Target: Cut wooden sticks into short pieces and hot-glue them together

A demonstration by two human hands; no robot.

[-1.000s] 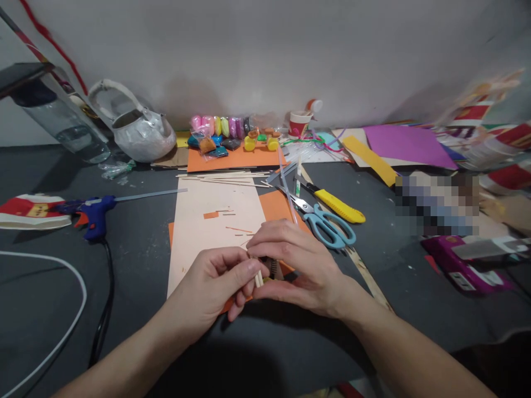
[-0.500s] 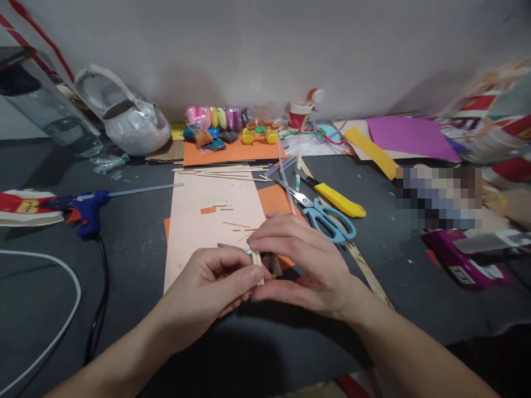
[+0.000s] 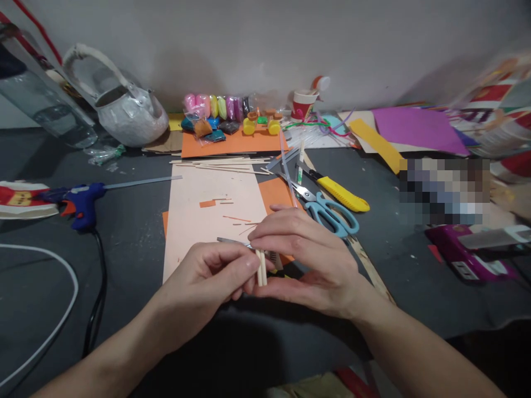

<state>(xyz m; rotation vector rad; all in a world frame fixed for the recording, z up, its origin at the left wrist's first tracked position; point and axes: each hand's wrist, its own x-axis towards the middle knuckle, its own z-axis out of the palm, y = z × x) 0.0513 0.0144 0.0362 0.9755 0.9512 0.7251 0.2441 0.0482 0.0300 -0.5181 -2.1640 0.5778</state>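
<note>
Between my two hands is a small bundle of short, pale wooden sticks (image 3: pixel 261 268), held roughly upright. My left hand (image 3: pixel 222 273) pinches it from the left, thumb against the side. My right hand (image 3: pixel 311 257) grips it end to end, thumb at the bottom and fingertips at the top. Behind the fingers a metal blade (image 3: pixel 230 241) sticks out to the left; the rest of that tool is mostly hidden. Below and beyond the hands, a cream sheet (image 3: pixel 194 221) bears stick offcuts and a small orange scrap (image 3: pixel 207 204).
Long thin sticks (image 3: pixel 224 164) lie across the sheet's far end. To the right are blue-handled scissors (image 3: pixel 332 213) and a yellow cutter (image 3: pixel 344 193). On the left are a blue glue gun (image 3: pixel 85 204) and a silvery kettle (image 3: pixel 130 116). Bagged coloured clay (image 3: pixel 215 113) sits by the wall.
My left thumb has shifted off the front of the sticks toward their left side, so more of their length shows. The whole view has tilted slightly.
</note>
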